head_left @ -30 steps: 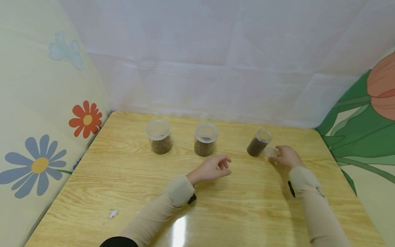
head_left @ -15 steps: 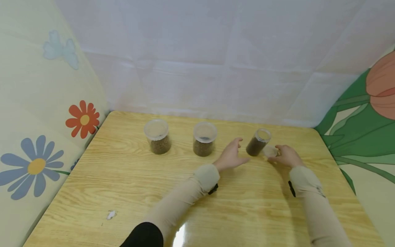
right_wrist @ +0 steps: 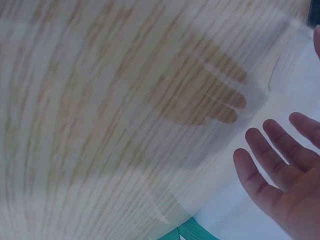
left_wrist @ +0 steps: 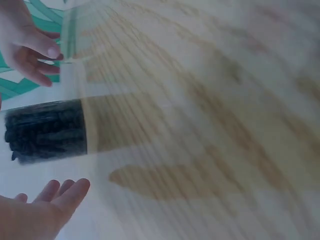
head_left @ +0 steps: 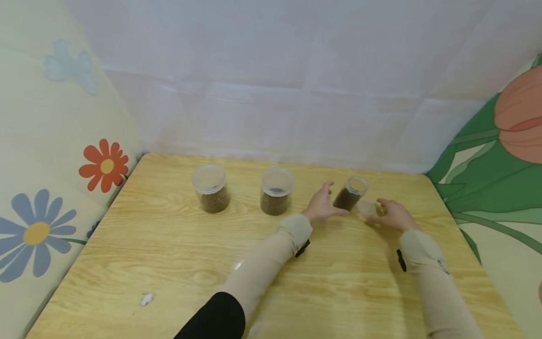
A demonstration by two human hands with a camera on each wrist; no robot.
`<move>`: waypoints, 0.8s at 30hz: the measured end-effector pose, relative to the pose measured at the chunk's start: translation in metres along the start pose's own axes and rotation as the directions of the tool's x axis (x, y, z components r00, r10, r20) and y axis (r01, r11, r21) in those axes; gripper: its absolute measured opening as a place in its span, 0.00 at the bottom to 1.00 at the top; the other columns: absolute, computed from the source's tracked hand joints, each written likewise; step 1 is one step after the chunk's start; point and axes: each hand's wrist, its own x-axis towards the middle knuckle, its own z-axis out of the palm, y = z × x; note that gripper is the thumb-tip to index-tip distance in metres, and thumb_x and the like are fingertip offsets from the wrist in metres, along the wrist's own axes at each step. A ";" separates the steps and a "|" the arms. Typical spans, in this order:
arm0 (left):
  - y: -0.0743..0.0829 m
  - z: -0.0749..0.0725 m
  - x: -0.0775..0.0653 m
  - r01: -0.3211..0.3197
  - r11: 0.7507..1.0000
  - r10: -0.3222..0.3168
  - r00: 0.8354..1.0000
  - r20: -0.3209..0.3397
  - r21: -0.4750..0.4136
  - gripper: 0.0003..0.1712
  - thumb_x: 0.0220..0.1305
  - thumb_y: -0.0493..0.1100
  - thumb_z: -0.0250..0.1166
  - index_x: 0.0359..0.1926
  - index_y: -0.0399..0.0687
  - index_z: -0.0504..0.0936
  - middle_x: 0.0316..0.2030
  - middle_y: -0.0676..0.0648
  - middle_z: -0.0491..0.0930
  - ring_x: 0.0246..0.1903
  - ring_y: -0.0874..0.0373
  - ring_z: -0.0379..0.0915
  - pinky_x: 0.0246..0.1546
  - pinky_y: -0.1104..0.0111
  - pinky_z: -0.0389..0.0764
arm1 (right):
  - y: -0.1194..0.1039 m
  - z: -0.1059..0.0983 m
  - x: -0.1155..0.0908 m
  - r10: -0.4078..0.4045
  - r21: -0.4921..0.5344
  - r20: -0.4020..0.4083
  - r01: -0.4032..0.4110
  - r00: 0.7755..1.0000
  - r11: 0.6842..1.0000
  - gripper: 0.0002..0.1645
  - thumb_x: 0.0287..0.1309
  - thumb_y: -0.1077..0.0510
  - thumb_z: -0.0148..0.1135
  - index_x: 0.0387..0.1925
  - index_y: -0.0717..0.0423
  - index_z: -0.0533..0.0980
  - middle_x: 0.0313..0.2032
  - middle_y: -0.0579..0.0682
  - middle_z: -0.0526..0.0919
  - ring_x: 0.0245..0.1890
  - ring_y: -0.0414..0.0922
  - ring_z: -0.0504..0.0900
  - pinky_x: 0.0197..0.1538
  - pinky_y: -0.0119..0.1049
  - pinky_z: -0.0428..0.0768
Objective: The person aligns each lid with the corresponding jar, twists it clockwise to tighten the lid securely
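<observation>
A slim clear jar (head_left: 347,199) with dark contents stands at the right of the table. My left hand (head_left: 323,205) is at its left side, thumb and fingers spread. In the left wrist view a gap shows between the left fingers (left_wrist: 70,197) and the jar's dark lumpy contents (left_wrist: 47,132). To the jar's right is my right hand (head_left: 394,215), fingers apart and bent a little. Between that hand and the jar lies a pale round patch (head_left: 366,207); I cannot tell whether it is a clear lid. The right wrist view shows my right fingers (right_wrist: 270,155) extended, gripping nothing.
Two wider clear jars, a left one (head_left: 213,197) and a middle one (head_left: 276,201), stand in the same row, partly filled with brown bits. A white scuff (head_left: 146,299) marks the wooden table (head_left: 190,263). A white cloth (head_left: 237,127) hangs behind.
My left hand has moved right and forward, past the middle jar to the slim jar's left side, and its fingers have spread. The right hand has barely moved.
</observation>
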 end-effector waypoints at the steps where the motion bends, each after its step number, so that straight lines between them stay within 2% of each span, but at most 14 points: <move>1: -0.001 0.000 0.001 0.002 1.000 -0.002 1.000 0.002 0.004 0.58 0.41 0.50 0.75 0.68 0.44 0.50 0.62 0.42 0.62 0.58 0.52 0.62 0.53 0.65 0.68 | 0.000 0.000 0.001 -0.009 0.000 -0.001 0.009 1.000 1.000 0.52 0.45 0.45 0.68 0.57 0.81 0.57 0.51 0.79 0.65 0.48 0.71 0.66 0.50 0.61 0.66; 10: 0.003 -0.001 0.010 -0.021 1.000 0.021 1.000 0.019 0.023 0.58 0.41 0.47 0.75 0.69 0.46 0.50 0.65 0.43 0.58 0.60 0.53 0.59 0.57 0.66 0.65 | -0.005 0.000 0.005 -0.013 0.035 0.025 0.012 1.000 0.999 0.55 0.45 0.43 0.68 0.58 0.81 0.55 0.52 0.79 0.63 0.49 0.71 0.67 0.49 0.61 0.67; 17: 0.002 0.012 0.020 -0.012 1.000 0.012 1.000 0.024 0.017 0.57 0.42 0.48 0.75 0.69 0.48 0.50 0.64 0.44 0.59 0.60 0.54 0.59 0.56 0.66 0.65 | 0.001 -0.001 -0.003 -0.016 0.049 0.004 0.015 1.000 0.999 0.56 0.44 0.41 0.67 0.57 0.82 0.56 0.52 0.80 0.63 0.47 0.72 0.67 0.46 0.62 0.68; 21: 0.001 0.021 0.024 -0.016 1.000 0.016 0.999 0.028 0.007 0.58 0.40 0.50 0.76 0.69 0.49 0.50 0.64 0.45 0.60 0.61 0.54 0.59 0.56 0.66 0.65 | 0.005 -0.003 -0.007 0.006 0.048 0.027 -0.007 1.000 0.999 0.57 0.46 0.40 0.66 0.58 0.81 0.55 0.53 0.80 0.61 0.49 0.72 0.66 0.46 0.63 0.67; 24: -0.001 0.027 0.029 -0.033 0.999 0.033 0.999 -0.005 0.010 0.59 0.37 0.50 0.77 0.68 0.49 0.52 0.63 0.45 0.62 0.60 0.55 0.59 0.56 0.67 0.64 | 0.006 -0.005 -0.008 0.010 0.036 0.049 -0.012 0.999 0.999 0.56 0.47 0.40 0.66 0.59 0.81 0.54 0.54 0.79 0.61 0.49 0.72 0.66 0.47 0.62 0.68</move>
